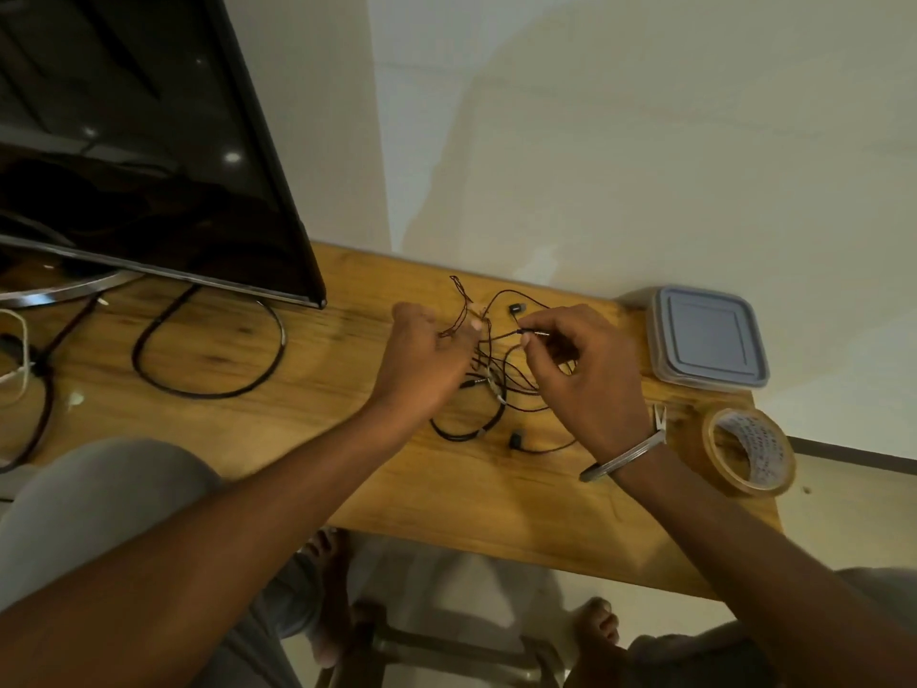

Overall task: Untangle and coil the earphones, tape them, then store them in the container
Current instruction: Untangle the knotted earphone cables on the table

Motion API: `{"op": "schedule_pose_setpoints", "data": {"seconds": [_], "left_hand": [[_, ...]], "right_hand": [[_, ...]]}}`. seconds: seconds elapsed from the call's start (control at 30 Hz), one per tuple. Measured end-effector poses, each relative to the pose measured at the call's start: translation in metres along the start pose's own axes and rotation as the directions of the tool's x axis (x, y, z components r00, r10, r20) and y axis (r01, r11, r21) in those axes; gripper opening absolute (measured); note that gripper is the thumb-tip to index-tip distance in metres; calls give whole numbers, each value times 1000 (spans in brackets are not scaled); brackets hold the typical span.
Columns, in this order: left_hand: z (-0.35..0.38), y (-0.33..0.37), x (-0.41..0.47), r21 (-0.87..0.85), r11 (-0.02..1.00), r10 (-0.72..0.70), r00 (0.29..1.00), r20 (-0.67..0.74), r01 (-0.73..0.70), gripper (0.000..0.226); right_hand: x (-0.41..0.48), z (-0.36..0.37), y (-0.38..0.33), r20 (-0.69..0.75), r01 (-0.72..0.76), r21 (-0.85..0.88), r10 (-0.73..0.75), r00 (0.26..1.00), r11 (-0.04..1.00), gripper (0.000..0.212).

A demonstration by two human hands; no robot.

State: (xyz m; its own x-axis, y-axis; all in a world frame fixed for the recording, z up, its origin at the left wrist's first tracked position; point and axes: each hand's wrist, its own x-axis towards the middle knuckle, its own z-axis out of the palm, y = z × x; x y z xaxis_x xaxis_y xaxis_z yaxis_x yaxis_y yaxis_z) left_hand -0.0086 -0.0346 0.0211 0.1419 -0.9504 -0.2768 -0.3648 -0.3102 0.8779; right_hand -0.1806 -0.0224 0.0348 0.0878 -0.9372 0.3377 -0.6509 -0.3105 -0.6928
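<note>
Earphones (pixel 496 379): thin dark tangled wires, mid-table near far edge. Left hand (pixel 422 360) pinches a raised loop; right hand (pixel 580 369) pinches the plug end. Container (pixel 707 337): square, grey-lidded, far right corner. Tape (pixel 749 451): clear roll, right edge. Wooden table (pixel 446 499). Monitor (pixel 149 141) left.

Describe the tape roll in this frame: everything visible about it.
The tape roll is a wide ring of clear, brownish packing tape with a printed inner core. It lies flat on the wooden table near its right front corner, in front of the lidded container. Neither hand touches it; the right hand works the earphone wires beside it. No loose tape end is visible.
</note>
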Motion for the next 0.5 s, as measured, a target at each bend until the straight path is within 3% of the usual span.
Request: {"op": "schedule_pose_setpoints", "data": {"seconds": [0.03,0.1,0.17,0.2,0.33,0.5], "left_hand": [[0,-2,-3,86,986,148,989,-22,-145,55],[2,0,-6,135,881,446,891,80,-453,56],[4,4,-8,60,794,584,787,199,-605,42],[5,6,-9,25,782,603,767,219,-622,36],[1,5,-6,-75,816,578,803,149,-573,22],[-5,7,0,-33,807,591,802,87,-590,14]], "right_hand": [[1,-2,3,11,44,-28,-44,999,999,15],[2,-3,6,35,117,-68,-115,993,991,14],[2,-3,5,41,140,-62,-137,990,988,13],[1,-2,4,40,142,-53,-140,989,988,13],[-1,-3,5,-21,146,-17,-146,989,989,14],[4,-5,2,-73,153,5,-152,986,988,11]]}}
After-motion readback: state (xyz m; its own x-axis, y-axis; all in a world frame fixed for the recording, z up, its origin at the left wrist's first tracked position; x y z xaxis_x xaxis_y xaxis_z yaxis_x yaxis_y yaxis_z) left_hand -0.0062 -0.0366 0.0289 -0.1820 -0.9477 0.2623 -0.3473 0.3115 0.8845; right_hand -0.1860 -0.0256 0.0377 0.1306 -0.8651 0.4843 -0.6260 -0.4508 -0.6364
